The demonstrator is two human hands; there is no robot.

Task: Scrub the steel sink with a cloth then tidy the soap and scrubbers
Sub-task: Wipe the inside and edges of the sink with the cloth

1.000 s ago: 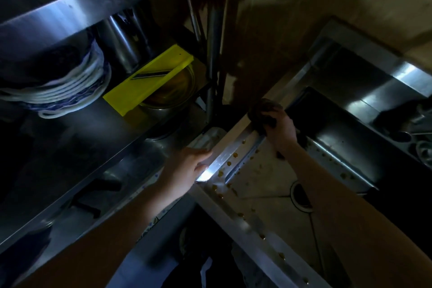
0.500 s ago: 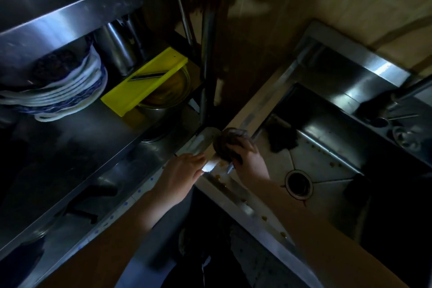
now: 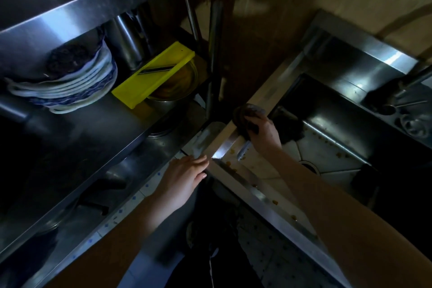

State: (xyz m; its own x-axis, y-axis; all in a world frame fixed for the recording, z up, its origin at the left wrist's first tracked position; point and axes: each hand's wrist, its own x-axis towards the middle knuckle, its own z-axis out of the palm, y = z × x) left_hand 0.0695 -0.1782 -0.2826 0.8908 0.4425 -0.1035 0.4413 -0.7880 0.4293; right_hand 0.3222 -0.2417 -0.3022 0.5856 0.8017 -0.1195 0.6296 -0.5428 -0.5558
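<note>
Dark cloth [image 3: 244,119]: your right hand [image 3: 263,132] has its fingers [image 3: 253,124] curled shut over it, pressing it on the left rim of the steel sink [image 3: 236,141], at the far end of that rim.
Left hand [image 3: 187,177]: fingers loosely spread, holding nothing; the tips rest at the near left corner of the sink rim, bracing.
Progress: scrubbing looks under way, judged partial. Orange-brown specks dot the near rim [image 3: 275,203] and the basin floor by the drain [image 3: 308,166], so both need wiping yet.
Left to do: soap and scrubbers not tidied; a dark wad [image 3: 288,128] lies in the basin just beside your right hand, possibly a scrubber, too dim to tell.
Surroundings: steel shelf [image 3: 98,128] to your left carries stacked plates [image 3: 65,86] and a yellow slicer [image 3: 154,75] lying over a bowl.
Obstructions: none on the rim ahead of the cloth; the tap base [image 3: 402,91] crowds the far right corner.
</note>
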